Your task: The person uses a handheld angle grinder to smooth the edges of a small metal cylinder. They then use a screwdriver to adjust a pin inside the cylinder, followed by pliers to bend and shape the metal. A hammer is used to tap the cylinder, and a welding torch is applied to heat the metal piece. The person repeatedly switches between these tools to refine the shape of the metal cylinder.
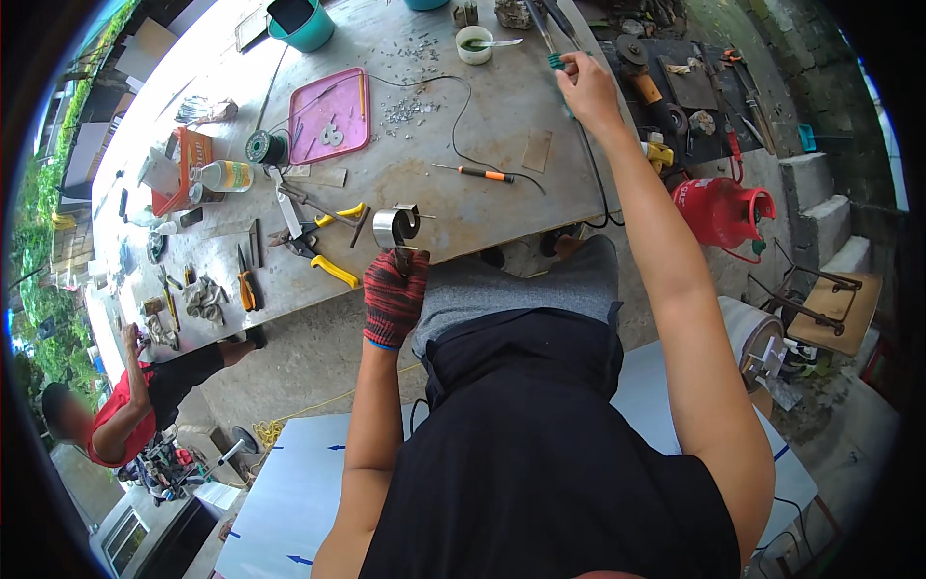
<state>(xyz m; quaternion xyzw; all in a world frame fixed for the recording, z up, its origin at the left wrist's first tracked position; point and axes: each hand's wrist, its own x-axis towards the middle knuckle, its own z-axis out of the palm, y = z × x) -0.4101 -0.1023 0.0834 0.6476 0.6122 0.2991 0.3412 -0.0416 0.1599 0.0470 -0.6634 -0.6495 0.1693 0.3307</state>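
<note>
Outdoor workshop, with a grey, stained bench (pixel 405 183). Left hand (pixel 394 301), gloved in red-and-black knit, closes on a dark stem (pixel 402 259) beneath a shiny, curved silver metal piece (pixel 388 230) at the bench's near edge. Bare right hand (pixel 588 94) pinches a green ribbed collar (pixel 556 62) on a slender metal tool (pixel 543 36), possibly a torch. Readying this tool seems the step in hand; the next move would call for a steady metal piece. Beyond: yellow-handled cutters (pixel 307 245), pink tray (pixel 349 118), red gas cylinder (pixel 709 212).
</note>
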